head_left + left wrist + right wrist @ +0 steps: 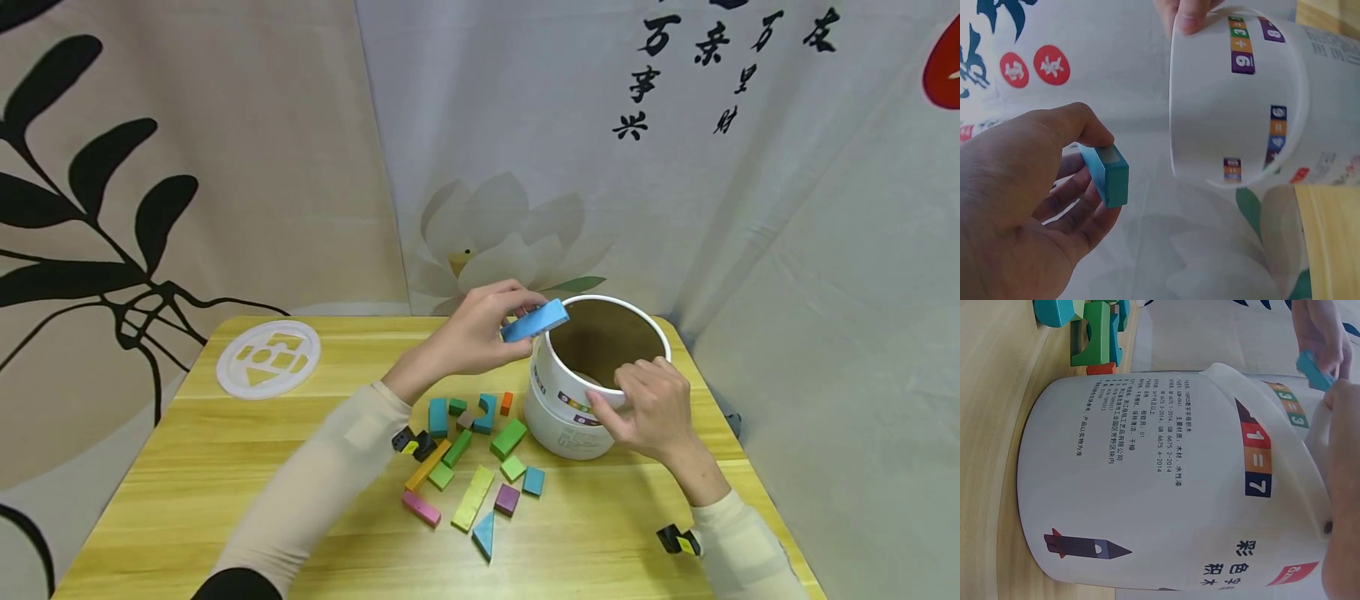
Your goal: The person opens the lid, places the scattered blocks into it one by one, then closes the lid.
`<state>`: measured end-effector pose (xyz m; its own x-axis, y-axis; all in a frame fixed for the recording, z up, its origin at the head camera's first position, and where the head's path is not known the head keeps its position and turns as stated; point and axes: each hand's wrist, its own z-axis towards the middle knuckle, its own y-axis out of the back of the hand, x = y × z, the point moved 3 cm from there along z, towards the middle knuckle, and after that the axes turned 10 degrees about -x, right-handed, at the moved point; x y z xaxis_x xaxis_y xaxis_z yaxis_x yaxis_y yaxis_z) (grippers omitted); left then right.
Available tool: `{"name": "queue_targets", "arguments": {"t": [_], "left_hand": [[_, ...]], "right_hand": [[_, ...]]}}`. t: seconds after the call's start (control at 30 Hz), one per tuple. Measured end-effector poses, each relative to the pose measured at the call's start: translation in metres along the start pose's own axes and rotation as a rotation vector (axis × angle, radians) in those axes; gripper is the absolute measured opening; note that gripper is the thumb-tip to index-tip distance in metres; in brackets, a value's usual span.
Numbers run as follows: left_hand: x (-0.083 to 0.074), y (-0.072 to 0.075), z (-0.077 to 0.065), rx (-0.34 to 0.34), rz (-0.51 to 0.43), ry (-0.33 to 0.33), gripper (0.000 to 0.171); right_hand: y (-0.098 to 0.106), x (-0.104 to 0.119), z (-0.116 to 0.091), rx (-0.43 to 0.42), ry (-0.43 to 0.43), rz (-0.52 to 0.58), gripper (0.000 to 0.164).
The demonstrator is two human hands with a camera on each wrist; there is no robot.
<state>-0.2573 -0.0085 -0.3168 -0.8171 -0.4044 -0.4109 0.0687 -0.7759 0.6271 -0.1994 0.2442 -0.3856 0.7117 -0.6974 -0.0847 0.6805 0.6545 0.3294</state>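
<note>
My left hand [487, 327] pinches a blue rectangular block [535, 321] between thumb and fingers, close beside the rim of a white bucket [567, 429]. In the left wrist view the blue block [1109, 172] points toward the bucket [1235, 106], with a gap between them. My right hand [651, 408] grips the bucket's near right rim, fingers over the edge and thumb on the outer wall. The bucket tilts slightly, and its brown inside shows through the open top. Printed sums and a rocket mark its wall [1147, 487] in the right wrist view.
Several coloured blocks lie scattered left of the bucket, among them a yellow-green bar [472, 498], a blue triangle [484, 536] and a purple block [507, 500]. A white round lid with shaped holes [229, 379] lies at the table's [180, 475] back left. Printed cloth [300, 167] hangs behind.
</note>
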Motion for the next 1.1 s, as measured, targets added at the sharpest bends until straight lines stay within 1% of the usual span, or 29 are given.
{"name": "queue_targets", "arguments": {"t": [0.13, 0.3, 0.5, 0.67, 0.8, 0.97, 1.1], "left_hand": [[-0.005, -0.015, 0.019, 0.034, -0.003, -0.004, 0.046], [-0.010, -0.034, 0.039, 0.092, 0.010, 0.017, 0.047], [-0.013, -0.054, 0.056, 0.167, 0.031, 0.049, 0.050], [-0.011, -0.069, 0.063, 0.189, 0.034, 0.061, 0.050], [-0.008, -0.079, 0.065, 0.209, 0.042, 0.068, 0.048], [-0.007, -0.086, 0.066, 0.217, 0.045, 0.064, 0.043], [-0.008, -0.088, 0.066, 0.220, 0.039, 0.057, 0.047]], "right_hand": [[0.000, 0.000, 0.000, 0.007, 0.000, -0.002, 0.049], [0.000, -0.001, 0.000, 0.005, 0.000, -0.004, 0.050], [0.000, -0.002, -0.001, -0.001, 0.000, -0.002, 0.050], [0.000, -0.001, -0.001, -0.001, 0.006, -0.003, 0.051], [-0.001, -0.001, -0.002, -0.001, 0.009, -0.001, 0.051], [-0.001, -0.002, -0.003, 0.004, 0.005, -0.007, 0.052], [-0.002, -0.003, -0.005, 0.009, -0.001, -0.010, 0.052]]}}
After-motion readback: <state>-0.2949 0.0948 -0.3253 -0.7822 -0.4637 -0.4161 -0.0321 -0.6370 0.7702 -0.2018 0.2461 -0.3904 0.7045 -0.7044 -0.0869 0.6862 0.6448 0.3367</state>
